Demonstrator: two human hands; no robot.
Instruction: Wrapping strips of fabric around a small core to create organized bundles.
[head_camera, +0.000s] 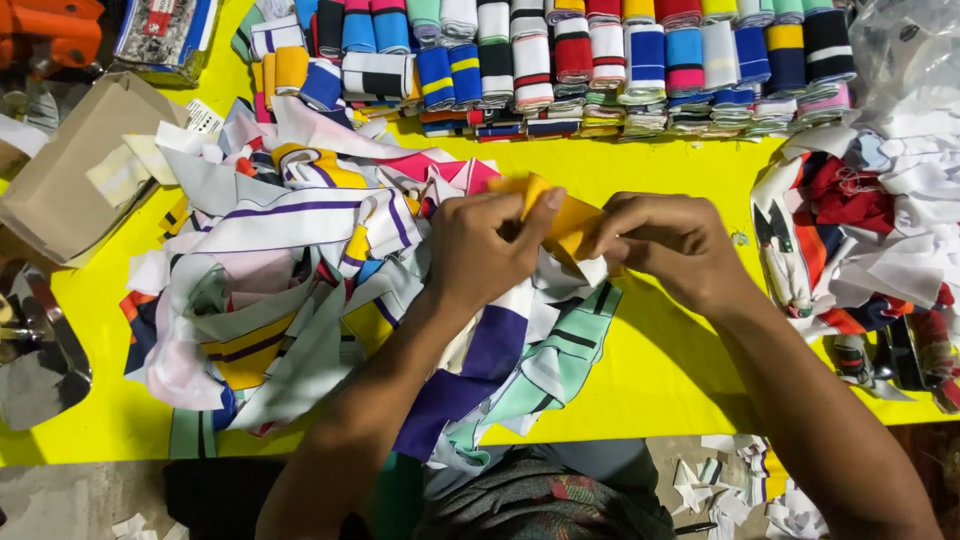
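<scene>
Holding one yellow cloth strip (568, 222) between them, the left hand (487, 245) and right hand (672, 245) both pinch it tightly. Under the left hand lies a loose heap of striped strips (300, 290) on the yellow table (660, 370).

A bright yellow table (660, 370) carries everything. On it lie a loose heap of striped fabric strips (300, 290), a row of folded striped pieces (600, 60) along the far edge, another cloth pile (870, 230) at the right — and a cardboard box (70, 170) at the left.
</scene>
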